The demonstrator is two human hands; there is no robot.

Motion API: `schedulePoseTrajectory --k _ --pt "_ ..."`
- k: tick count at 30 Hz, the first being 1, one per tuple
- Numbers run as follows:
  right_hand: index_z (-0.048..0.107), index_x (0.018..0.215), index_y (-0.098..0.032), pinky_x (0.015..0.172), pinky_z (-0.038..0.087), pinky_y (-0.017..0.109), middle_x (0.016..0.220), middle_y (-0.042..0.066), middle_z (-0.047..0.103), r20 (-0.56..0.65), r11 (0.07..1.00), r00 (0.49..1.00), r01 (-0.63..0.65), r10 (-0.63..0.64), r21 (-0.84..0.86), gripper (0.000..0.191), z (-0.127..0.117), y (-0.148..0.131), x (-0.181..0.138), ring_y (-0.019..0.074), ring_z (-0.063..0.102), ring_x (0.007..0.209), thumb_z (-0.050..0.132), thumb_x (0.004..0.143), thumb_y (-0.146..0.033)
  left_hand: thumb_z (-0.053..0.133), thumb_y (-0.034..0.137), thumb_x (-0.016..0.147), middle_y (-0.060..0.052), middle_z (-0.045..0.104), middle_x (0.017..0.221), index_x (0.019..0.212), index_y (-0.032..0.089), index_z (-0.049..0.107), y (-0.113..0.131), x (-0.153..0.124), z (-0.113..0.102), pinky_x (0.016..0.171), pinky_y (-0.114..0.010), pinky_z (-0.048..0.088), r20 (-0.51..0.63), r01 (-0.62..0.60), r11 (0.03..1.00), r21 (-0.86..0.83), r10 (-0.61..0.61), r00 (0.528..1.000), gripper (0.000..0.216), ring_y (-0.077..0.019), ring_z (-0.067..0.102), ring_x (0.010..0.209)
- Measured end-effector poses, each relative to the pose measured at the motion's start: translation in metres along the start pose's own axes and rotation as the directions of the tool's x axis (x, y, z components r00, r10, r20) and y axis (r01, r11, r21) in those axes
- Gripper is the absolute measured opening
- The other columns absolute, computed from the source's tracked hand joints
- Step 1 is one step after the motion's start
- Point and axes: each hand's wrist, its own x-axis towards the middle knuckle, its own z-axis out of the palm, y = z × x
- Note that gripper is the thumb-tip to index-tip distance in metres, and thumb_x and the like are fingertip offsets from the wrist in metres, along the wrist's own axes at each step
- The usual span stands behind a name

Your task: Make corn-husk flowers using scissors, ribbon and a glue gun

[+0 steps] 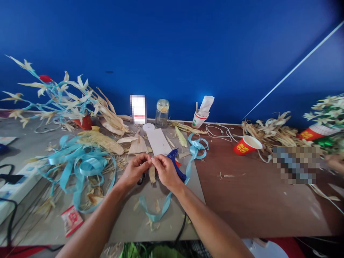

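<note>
My left hand (137, 168) and my right hand (167, 171) meet at the middle of the table, fingertips pinched together. A small strip of dried corn husk (152, 175) shows just below the fingertips, and both hands seem to grip its upper end, mostly hidden by the fingers. A blue glue gun (179, 166) lies beside my right hand, partly covered by it. Light blue ribbon (92, 165) is heaped left of my left hand. Beyond the hands are a white card (159, 141) and a broad piece of husk (138, 145).
Husk flowers on blue stems (77, 89) stand back left. A glass jar (162, 114), a white cup (199, 120) and a red paper cup (245, 145) stand further off. A red packet (72, 220) lies front left. Another person's hand (335, 163) shows at far right.
</note>
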Motion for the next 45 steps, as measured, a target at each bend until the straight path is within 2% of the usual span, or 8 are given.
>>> schedulePoseTrajectory --k 6,12,19,25,34,37,40,45 --pt "0.049 0.064 -0.019 0.044 0.028 0.021 0.052 -0.004 0.042 -0.023 0.996 0.998 -0.058 0.06 0.065 0.03 0.005 0.002 -0.001 0.0096 0.034 0.048 0.05 0.08 -0.044 0.065 0.041 0.07 0.004 0.044 0.055 0.07 0.017 0.056 0.004 -0.001 0.006 0.044 -0.018 0.028 -0.099 -0.077 0.991 0.109 0.088 0.991 0.026 -0.0072 0.034 0.049" --pt "0.047 0.061 -0.019 0.042 0.029 0.02 0.05 -0.005 0.041 -0.094 0.977 0.986 -0.12 0.138 0.176 0.029 0.01 0.013 0.001 0.0084 0.034 0.046 0.053 0.076 -0.044 0.064 0.038 0.071 0.003 0.046 0.059 0.07 0.016 0.056 0.0 -0.002 0.008 0.048 -0.019 0.032 -0.087 -0.123 0.983 0.137 0.135 0.987 0.024 -0.008 0.038 0.053" --pt "0.04 0.059 -0.021 0.038 0.019 0.021 0.044 -0.009 0.028 -0.205 0.914 0.946 -0.16 0.25 0.374 0.03 0.002 0.012 0.01 0.0062 0.024 0.039 0.054 0.074 -0.043 0.066 0.033 0.072 0.0 0.055 0.079 0.074 0.018 0.052 0.001 -0.002 0.004 0.05 -0.019 0.035 -0.117 -0.133 0.96 -0.245 0.106 0.987 0.022 -0.0052 0.041 0.053" --pt "0.043 0.062 -0.02 0.039 0.022 0.021 0.051 -0.008 0.038 -0.21 0.833 0.947 -0.091 0.241 0.545 0.034 -0.005 0.002 0.013 0.004 0.026 0.039 0.062 0.067 -0.047 0.068 0.023 0.071 0.002 0.055 0.074 0.075 0.019 0.053 0.008 0.004 -0.006 0.051 -0.019 0.038 -0.12 -0.104 0.814 -0.571 0.043 0.992 0.017 -0.0029 0.039 0.049" --pt "0.039 0.056 -0.02 0.041 0.025 0.021 0.048 -0.008 0.036 -0.225 0.818 0.965 0.018 0.137 0.575 0.037 -0.02 -0.015 0.015 0.0042 0.026 0.039 0.063 0.069 -0.045 0.069 0.019 0.07 0.006 0.053 0.069 0.075 0.018 0.05 0.008 0.011 -0.022 0.05 -0.017 0.039 -0.216 -0.142 0.733 -0.665 -0.007 0.976 0.019 -0.0003 0.034 0.043" --pt "0.041 0.056 -0.019 0.04 0.022 0.021 0.048 -0.008 0.037 -0.127 0.869 0.977 -0.09 0.172 0.486 0.033 -0.022 -0.012 0.013 0.0043 0.025 0.038 0.06 0.071 -0.042 0.067 0.024 0.072 0.007 0.05 0.059 0.074 0.018 0.049 0.008 0.01 -0.018 0.045 -0.017 0.036 -0.233 -0.129 0.812 -0.569 -0.009 0.972 0.019 -0.002 0.035 0.041" --pt "0.046 0.055 -0.019 0.04 0.022 0.021 0.045 -0.007 0.039 -0.01 0.965 0.983 -0.176 0.181 0.193 0.03 -0.017 -0.004 0.009 0.0064 0.029 0.039 0.056 0.074 -0.041 0.068 0.029 0.071 0.006 0.05 0.057 0.076 0.017 0.051 0.007 0.008 -0.01 0.048 -0.017 0.038 -0.261 -0.099 0.88 -0.465 -0.029 0.965 0.021 -0.0037 0.043 0.046" --pt "0.052 0.052 -0.018 0.047 0.027 0.023 0.045 -0.002 0.048 0.021 0.936 1.0 -0.008 0.017 -0.351 0.029 -0.008 0.0 0.002 0.0102 0.039 0.046 0.054 0.078 -0.029 0.069 0.033 0.069 0.006 0.052 0.057 0.08 0.017 0.052 0.005 0.007 -0.004 0.041 -0.014 0.031 -0.275 -0.089 0.944 -0.317 -0.002 0.961 0.025 -0.0037 0.043 0.045"
